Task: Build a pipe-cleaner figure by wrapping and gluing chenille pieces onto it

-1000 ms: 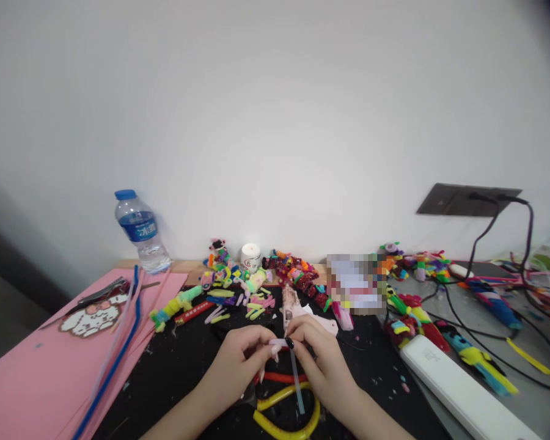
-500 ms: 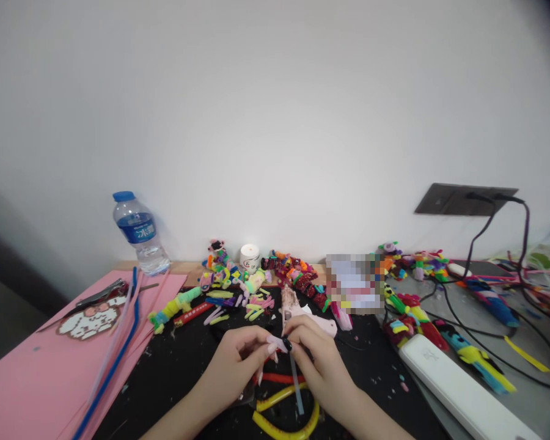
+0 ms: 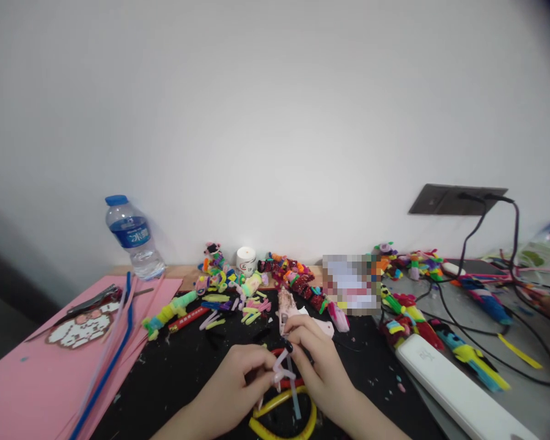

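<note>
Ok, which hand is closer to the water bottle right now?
Left. The left hand is at the table's near edge, well below and right of the water bottle. The right hand is farther right still, pinching the same pale pipe cleaner.

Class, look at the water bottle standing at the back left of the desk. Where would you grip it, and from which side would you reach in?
Grip the water bottle around its body at the blue label, coming from the front right. It stands upright, if slightly tilted in this view, with the wall close behind it and pink foam sheets in front, so a sideways wrap is probably steadier than pinching the small blue cap.
</note>
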Tool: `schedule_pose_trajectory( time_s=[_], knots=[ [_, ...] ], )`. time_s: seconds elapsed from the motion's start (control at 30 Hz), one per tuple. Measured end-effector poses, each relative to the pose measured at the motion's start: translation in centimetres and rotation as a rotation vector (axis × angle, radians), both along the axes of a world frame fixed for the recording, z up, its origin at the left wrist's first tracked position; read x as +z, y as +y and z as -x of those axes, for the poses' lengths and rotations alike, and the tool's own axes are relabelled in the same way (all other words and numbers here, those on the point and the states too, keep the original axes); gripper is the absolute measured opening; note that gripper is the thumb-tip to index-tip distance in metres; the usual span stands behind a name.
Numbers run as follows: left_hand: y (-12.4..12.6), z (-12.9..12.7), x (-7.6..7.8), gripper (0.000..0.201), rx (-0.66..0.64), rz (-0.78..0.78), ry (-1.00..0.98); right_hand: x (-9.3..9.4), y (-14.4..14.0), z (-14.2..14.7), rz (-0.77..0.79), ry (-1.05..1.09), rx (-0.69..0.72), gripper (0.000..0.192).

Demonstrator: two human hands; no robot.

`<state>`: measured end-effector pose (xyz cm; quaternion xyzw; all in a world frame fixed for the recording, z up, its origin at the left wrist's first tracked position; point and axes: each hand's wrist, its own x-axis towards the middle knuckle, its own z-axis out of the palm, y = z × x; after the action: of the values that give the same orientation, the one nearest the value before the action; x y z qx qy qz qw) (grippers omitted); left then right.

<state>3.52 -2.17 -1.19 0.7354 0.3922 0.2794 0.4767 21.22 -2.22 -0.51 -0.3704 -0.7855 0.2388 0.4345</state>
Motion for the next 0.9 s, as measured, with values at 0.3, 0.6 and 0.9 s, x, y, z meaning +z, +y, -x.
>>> schedule_pose_trajectory(
  time_s=[0.3, 0.6, 0.9],
  knots=[
    [0.65, 0.75, 0.28, 0.021, 0.077, -0.061, -0.011, 0.24, 0.16, -0.17, -0.011, -0.007, -0.036, 0.016],
    [0.45, 0.71, 0.47, 0.017, 0.067, -0.073, 0.019, -0.01, 0.19, 0.00, 0.002, -0.017, -0.019, 0.017],
    [0.51, 0.66, 0.36, 0.018, 0.039, -0.125, 0.034, 0.19, 0.24, -0.06, -0.026, -0.014, -0.041, 0.017]
  ],
)
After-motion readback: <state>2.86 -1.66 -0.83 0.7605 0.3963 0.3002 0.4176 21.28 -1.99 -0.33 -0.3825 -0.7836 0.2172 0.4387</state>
